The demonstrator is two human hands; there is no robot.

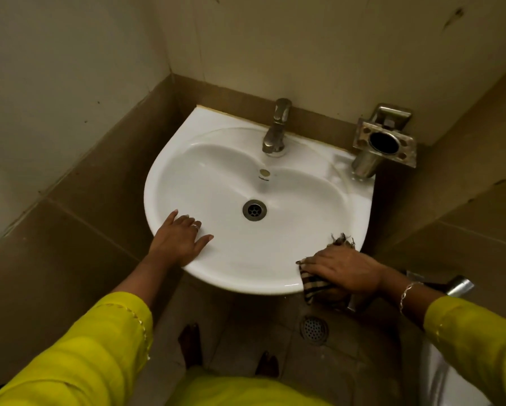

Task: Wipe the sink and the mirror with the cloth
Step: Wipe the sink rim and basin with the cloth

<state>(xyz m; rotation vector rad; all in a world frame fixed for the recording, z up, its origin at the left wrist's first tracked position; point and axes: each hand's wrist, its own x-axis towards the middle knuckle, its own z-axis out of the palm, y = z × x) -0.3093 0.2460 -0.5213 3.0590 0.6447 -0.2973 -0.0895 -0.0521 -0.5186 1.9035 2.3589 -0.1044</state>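
A white wall-mounted sink [304, 200] fills the middle of the head view, with a metal drain [254, 210] at the bowl's bottom. My left hand [178, 240] rests flat on the sink's front left rim, fingers spread, holding nothing. My right hand [344, 266] presses a dark checked cloth [316, 284] onto the front right rim; part of the cloth hangs over the edge and a frayed end sticks out above my fingers. No mirror is in view.
A steel tap [276, 127] stands at the sink's back. A metal toothbrush holder [383, 142] is fixed to the wall at the back right. Brown tiled walls close in on both sides. Below are a floor drain [314, 329] and my feet [191, 344].
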